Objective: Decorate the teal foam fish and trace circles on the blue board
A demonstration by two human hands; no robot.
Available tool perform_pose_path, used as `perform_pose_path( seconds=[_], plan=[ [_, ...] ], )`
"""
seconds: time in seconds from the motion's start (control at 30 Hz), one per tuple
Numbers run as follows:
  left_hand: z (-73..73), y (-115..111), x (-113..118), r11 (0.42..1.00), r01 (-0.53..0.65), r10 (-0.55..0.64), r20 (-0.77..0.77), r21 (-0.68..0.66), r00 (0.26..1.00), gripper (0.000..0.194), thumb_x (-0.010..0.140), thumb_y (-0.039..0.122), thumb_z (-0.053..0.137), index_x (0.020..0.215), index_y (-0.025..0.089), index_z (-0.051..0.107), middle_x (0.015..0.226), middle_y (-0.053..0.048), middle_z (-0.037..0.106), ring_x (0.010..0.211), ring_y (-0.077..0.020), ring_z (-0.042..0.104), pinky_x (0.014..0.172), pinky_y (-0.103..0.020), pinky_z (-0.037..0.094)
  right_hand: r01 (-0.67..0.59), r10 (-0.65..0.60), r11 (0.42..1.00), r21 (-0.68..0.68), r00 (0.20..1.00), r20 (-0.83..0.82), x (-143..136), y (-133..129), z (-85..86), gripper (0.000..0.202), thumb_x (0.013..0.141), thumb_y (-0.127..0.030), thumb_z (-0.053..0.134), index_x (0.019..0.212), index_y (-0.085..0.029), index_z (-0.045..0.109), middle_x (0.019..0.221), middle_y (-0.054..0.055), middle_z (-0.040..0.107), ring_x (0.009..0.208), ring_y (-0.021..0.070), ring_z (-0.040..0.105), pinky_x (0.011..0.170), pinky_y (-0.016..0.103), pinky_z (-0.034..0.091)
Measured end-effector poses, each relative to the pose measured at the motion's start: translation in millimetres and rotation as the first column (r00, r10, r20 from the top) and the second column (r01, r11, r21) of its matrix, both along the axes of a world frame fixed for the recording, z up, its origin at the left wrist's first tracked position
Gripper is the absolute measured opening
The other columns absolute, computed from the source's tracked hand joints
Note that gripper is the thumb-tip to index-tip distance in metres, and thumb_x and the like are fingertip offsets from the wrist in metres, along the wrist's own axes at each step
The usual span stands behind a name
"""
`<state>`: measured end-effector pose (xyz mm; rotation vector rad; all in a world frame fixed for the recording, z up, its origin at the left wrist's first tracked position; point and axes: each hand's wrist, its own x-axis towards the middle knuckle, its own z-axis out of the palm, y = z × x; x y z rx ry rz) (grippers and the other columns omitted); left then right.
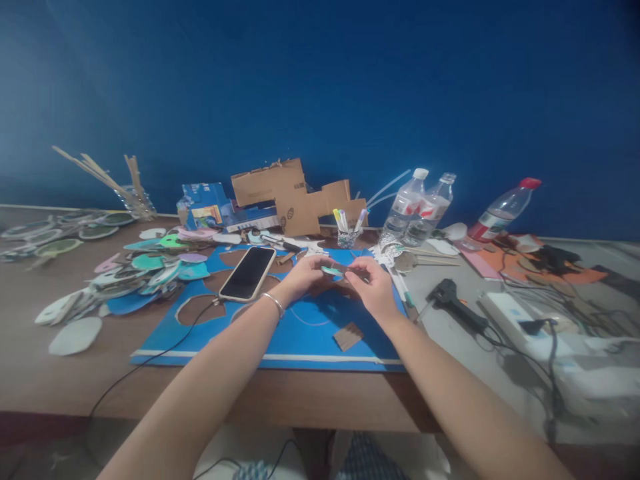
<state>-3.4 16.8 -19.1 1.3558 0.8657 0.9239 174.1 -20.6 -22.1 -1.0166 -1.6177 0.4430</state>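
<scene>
Both hands are close together above a blue board (310, 337) with round holes cut in it. My left hand (304, 275), with a bracelet at the wrist, pinches a small green and white piece (332, 271). My right hand (371, 283) is closed on a thin brown piece (356, 268) right beside it; its exact shape is too small to tell. Below the hands, a small square of brown cardboard (349, 336) lies on the board. A phone (248, 273) rests on the board to the left of my left hand.
Piles of coloured cut-outs (150, 267) lie at the left. Behind stand cardboard pieces (295, 200), a cup of markers (349, 233) and plastic bottles (403, 203). A glue gun (456, 307) and power strip (520, 323) with cables are at the right.
</scene>
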Motion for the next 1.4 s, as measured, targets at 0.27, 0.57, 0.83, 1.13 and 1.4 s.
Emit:
perform_pose_path(
  seconds=[0.27, 0.57, 0.83, 1.13, 1.4],
  plan=[
    [-4.5, 2, -2, 1.000, 0.012, -0.012, 0.066, -0.002, 0.998, 0.033, 0.065, 0.028, 0.070, 0.091, 0.013, 0.060, 0.074, -0.002, 0.060, 0.064, -0.0105, 0.058, 0.059, -0.022, 0.046, -0.015, 0.005, 0.997, -0.071, 0.991, -0.137, 1, 3, -2.3, 0.021, 0.080, -0.033, 0.054, 0.097, -0.020, 0.059, 0.094, 0.006, 0.060, 0.081, 0.0183, 0.057, 0.068, 0.031, 0.048],
    [-0.7, 10, -6, 0.956, -0.283, 0.293, 0.298, -0.078, 0.908, 0.033, 0.064, 0.036, 0.071, 0.085, 0.015, 0.058, 0.061, 0.005, 0.051, 0.044, -0.0014, 0.038, 0.039, -0.013, 0.027, 0.124, -0.088, 0.989, -0.085, 0.936, 0.342, 3, 10, -11.8, 0.011, 0.079, -0.027, 0.052, 0.079, -0.020, 0.061, 0.083, 0.005, 0.059, 0.079, 0.0200, 0.055, 0.071, 0.032, 0.044],
    [-2.2, 16, -9, 0.902, -0.394, 0.432, 0.415, -0.179, 0.801, 0.034, 0.060, 0.036, 0.073, 0.074, 0.017, 0.049, 0.048, 0.010, 0.035, 0.036, -0.0007, 0.029, 0.034, -0.012, 0.017, -0.052, 0.071, 0.997, -0.048, 0.771, 0.633, -4, 6, -11.0, 0.027, 0.082, -0.026, 0.053, 0.108, -0.024, 0.061, 0.104, 0.007, 0.058, 0.098, 0.0239, 0.049, 0.085, 0.037, 0.039],
    [1.5, 12, -8, 0.857, -0.513, 0.495, 0.349, -0.045, 0.796, 0.033, 0.063, 0.040, 0.070, 0.079, 0.014, 0.058, 0.059, 0.004, 0.056, 0.044, -0.0043, 0.045, 0.044, -0.017, 0.035, -0.118, 0.188, 0.981, -0.156, 0.790, 0.583, -12, 2, -12.8, 0.007, 0.074, -0.025, 0.065, 0.078, -0.020, 0.062, 0.086, 0.005, 0.061, 0.084, 0.0209, 0.052, 0.074, 0.033, 0.041],
    [-4.2, 14, -10, 0.851, -0.517, 0.501, 0.157, 0.092, 0.851, 0.036, 0.066, 0.043, 0.066, 0.087, 0.015, 0.060, 0.065, 0.001, 0.060, 0.047, -0.0064, 0.048, 0.044, -0.018, 0.036, -0.102, 0.057, 0.962, -0.253, 0.982, -0.178, -7, -1, 1.6, 0.018, 0.075, -0.039, 0.061, 0.078, -0.021, 0.061, 0.060, -0.002, 0.057, 0.056, 0.0140, 0.053, 0.057, 0.026, 0.042]
  ],
)
